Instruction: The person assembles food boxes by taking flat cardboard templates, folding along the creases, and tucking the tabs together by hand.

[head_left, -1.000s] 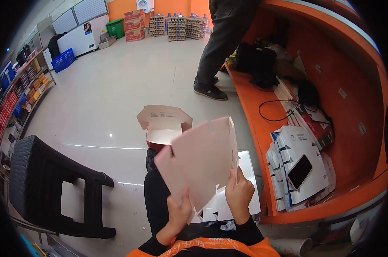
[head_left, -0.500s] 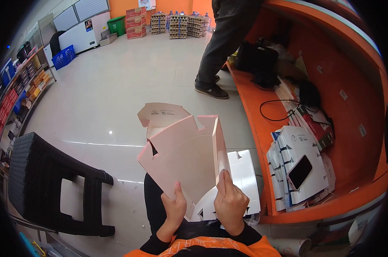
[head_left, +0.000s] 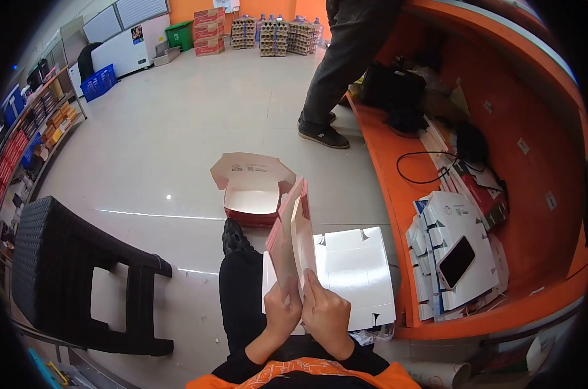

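Between my hands a pink-and-white cardboard box blank (head_left: 282, 249) stands on edge, partly folded. My left hand (head_left: 282, 316) grips its lower left side, fingers closed around the board. My right hand (head_left: 326, 312) pinches the lower right panel with the thumb pointing up along it. Under and beside them, flat white box blanks (head_left: 355, 269) lie across my lap. On the floor ahead, by my shoe, sits an assembled box (head_left: 254, 194) with its lid flap open, red outside and white inside.
A black stool (head_left: 93, 279) is at left. On the orange shelf (head_left: 398, 214) at right lie more white blanks (head_left: 459, 217), a phone (head_left: 457, 262) and a black cable. Another person's leg (head_left: 336, 71) stands by the shelf. Egg trays (head_left: 273, 39) are stacked at the back.
The blank in my hands has turned from lying broad and open to folded upright and narrow. My hands have come closer together, and the box on the floor now shows more fully.
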`<state>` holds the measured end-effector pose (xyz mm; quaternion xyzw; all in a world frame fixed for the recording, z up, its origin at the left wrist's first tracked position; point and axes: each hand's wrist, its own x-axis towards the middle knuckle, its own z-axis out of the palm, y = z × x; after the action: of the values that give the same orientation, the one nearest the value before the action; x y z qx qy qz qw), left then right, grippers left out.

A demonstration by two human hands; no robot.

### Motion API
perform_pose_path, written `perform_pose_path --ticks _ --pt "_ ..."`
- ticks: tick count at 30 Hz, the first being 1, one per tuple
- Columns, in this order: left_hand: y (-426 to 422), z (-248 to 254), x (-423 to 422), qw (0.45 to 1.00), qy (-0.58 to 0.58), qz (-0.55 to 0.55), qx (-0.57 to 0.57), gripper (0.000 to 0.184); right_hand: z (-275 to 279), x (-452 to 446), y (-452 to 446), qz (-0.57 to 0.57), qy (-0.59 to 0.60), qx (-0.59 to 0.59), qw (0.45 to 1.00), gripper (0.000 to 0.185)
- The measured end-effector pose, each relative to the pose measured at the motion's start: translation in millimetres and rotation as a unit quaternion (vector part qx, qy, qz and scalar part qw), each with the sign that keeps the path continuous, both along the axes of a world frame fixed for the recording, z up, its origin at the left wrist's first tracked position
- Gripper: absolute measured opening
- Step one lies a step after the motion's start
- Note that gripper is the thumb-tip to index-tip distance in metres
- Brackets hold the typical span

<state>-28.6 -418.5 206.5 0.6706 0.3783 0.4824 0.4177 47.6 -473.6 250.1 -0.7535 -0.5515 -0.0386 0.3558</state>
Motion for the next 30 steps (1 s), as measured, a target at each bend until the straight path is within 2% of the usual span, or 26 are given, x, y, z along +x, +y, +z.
perform_pose_path --ticks 3,5,7,8,9,10,13,14,16,18,19,20,21,22,23,25,27,28,30 --pt "5.0 -1.1 0.5 0.995 0.036 0.027 0.088 0.017 7.2 7.6 1.9 0.013 -0.019 -0.011 1.000 0.031" --pt "19.9 -9.2 -7.9 0.998 -0.052 0.038 -0.026 0.020 9.2 36.9 2.1 -0.009 0.000 -0.011 1.000 0.024" --pt "38.6 -8.4 -24.9 0.981 -0.124 0.067 -0.133 0.024 7.3 80.1 0.6 -0.034 0.149 0.041 0.987 0.016" --pt "43.7 -7.0 -32.1 0.974 -0.153 0.059 -0.156 0.023 17.1 98.2 1.9 -0.039 0.170 0.076 0.982 0.020" --pt "46.8 -6.2 -37.1 0.965 -0.182 0.051 -0.179 0.023 23.7 116.5 6.1 -0.044 0.123 0.122 0.984 0.022" --pt "46.0 -11.1 -41.6 0.961 -0.189 0.037 -0.200 0.026 27.2 131.0 2.8 -0.080 0.203 0.089 0.972 0.033" --pt "36.4 -17.6 -38.7 0.936 -0.230 0.075 -0.254 0.031 36.6 141.2 -5.6 -0.184 -0.013 0.192 0.964 0.054" --pt "34.1 -20.5 -39.1 0.925 -0.245 0.065 -0.284 0.037 30.3 138.2 -7.3 -0.179 0.056 0.217 0.958 0.061" --pt "31.4 -22.2 -35.2 0.905 -0.285 0.070 -0.307 0.039 -3.7 123.0 -20.2 -0.168 0.190 0.261 0.931 0.076" --pt "28.4 -24.1 -28.5 0.884 -0.321 0.059 -0.334 0.042 -56.2 104.0 -25.2 -0.098 0.310 0.255 0.911 0.083" --pt "26.7 -25.3 -25.5 0.873 -0.336 0.048 -0.349 0.044 -81.9 93.0 -32.1 -0.029 0.507 0.174 0.844 0.085" --pt "24.3 -26.5 -23.3 0.863 -0.348 0.036 -0.365 0.046 -82.3 74.4 -34.1 0.025 0.683 0.124 0.719 0.081" --pt "20.5 -27.2 -20.4 0.854 -0.351 0.025 -0.383 0.047 -85.6 60.7 -19.2 0.090 0.700 0.154 0.692 0.073" --pt "15.6 -27.3 -17.9 0.844 -0.353 0.015 -0.403 0.049 -80.7 48.7 -21.7 0.072 0.773 0.154 0.611 0.070" --pt "11.2 -28.4 -16.9 0.834 -0.355 0.006 -0.422 0.050 -90.0 44.2 -20.7 0.038 0.747 0.136 0.650 0.058" --pt "4.2 -47.5 -24.3 0.827 -0.347 -0.051 -0.440 0.060 -95.3 57.4 -20.7 0.046 0.685 0.095 0.721 0.046" --pt "3.8 -84.4 -54.5 0.820 -0.360 -0.141 -0.423 0.069 -83.7 72.4 -25.6 0.078 0.659 0.085 0.743 0.042" --pt "2.6 -94.7 -75.7 0.853 -0.342 -0.213 -0.332 0.085 -78.0 81.4 -28.5 0.092 0.646 0.079 0.754 0.040" --pt "15.4 -63.9 -100.3 0.780 -0.465 -0.278 -0.312 0.100 -75.2 104.9 -39.2 0.116 0.630 0.035 0.767 0.042"
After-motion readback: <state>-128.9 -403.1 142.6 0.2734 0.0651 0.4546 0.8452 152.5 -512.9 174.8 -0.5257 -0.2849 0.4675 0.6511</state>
